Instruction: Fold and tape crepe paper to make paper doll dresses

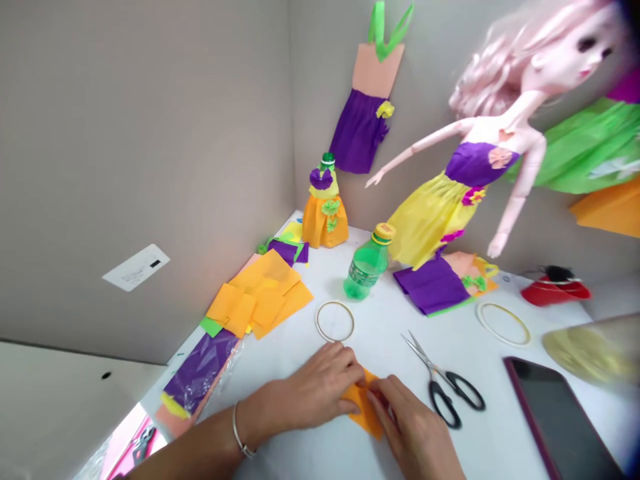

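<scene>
A small piece of orange crepe paper [369, 415] lies on the white table between my hands. My left hand [327, 383] is closed on its upper left part, the fingertips pressed down on it. From the right, my right hand [410, 427] pinches the same paper near its middle, thumb and fingers together. My fingers cover part of the paper. Just beyond my left hand lies a thin ring-shaped bangle [317, 325]. Scissors [440, 379] with black handles rest to the right of my right hand, blades slightly apart.
Orange sheets [270, 287] and a wrapped purple pack [203, 367] lie at left. A green bottle [367, 270], a dressed bottle [325, 220] and a doll [460, 173] stand behind. A phone [563, 420], a second bangle [483, 320] and folded purple paper [433, 283] are at right.
</scene>
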Available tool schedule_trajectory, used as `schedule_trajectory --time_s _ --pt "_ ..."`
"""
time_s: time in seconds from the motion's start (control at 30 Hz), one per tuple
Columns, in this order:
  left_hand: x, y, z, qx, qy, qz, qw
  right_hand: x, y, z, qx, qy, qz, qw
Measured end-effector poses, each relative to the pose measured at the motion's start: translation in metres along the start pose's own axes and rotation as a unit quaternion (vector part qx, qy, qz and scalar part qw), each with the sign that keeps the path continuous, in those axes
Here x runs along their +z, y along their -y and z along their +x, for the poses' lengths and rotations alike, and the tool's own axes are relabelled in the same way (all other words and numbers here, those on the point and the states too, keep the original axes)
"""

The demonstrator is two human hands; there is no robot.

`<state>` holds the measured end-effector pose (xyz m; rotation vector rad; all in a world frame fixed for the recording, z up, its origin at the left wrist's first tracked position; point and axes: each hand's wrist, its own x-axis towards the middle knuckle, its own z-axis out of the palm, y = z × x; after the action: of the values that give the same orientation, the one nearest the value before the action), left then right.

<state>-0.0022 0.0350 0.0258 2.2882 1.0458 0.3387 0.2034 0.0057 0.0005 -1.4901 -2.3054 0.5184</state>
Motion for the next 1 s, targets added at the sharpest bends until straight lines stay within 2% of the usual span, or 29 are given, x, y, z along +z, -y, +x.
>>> schedule_trajectory --time_s 0.1,0.33,0.5,0.63,0.8,0.87,0.93,1.0 --pt "0.001 0.000 -0.001 0.004 -0.008 0.008 1.000 0.001 -0.002 -0.002 -0.019 -0.010 -0.026 0.999" --pt "0.006 0.004 -0.004 0.004 -0.019 -0.019 1.000 -0.008 -0.004 0.004 -0.084 -0.080 -0.122 0.986" --pt "0.016 0.008 -0.002 -0.001 -0.041 -0.034 0.999 -0.015 0.000 0.005 -0.098 -0.113 -0.105 0.983" --pt "0.018 0.008 -0.002 -0.004 -0.033 -0.041 0.999 -0.007 -0.003 0.004 -0.111 -0.080 -0.088 0.987" --pt "0.018 0.007 -0.001 -0.017 -0.038 -0.043 0.998 0.011 -0.017 0.002 -0.105 -0.094 -0.060 0.988" --pt "0.016 0.005 0.000 -0.021 -0.032 -0.041 0.998 0.012 -0.022 0.002 -0.103 -0.071 -0.048 0.991" --pt "0.010 0.003 -0.001 -0.022 -0.018 -0.044 0.999 0.010 -0.026 0.003 -0.104 -0.031 -0.042 0.993" --pt "-0.006 0.001 -0.004 -0.020 0.002 -0.059 0.998 0.008 -0.029 0.003 -0.099 -0.002 -0.037 0.994"
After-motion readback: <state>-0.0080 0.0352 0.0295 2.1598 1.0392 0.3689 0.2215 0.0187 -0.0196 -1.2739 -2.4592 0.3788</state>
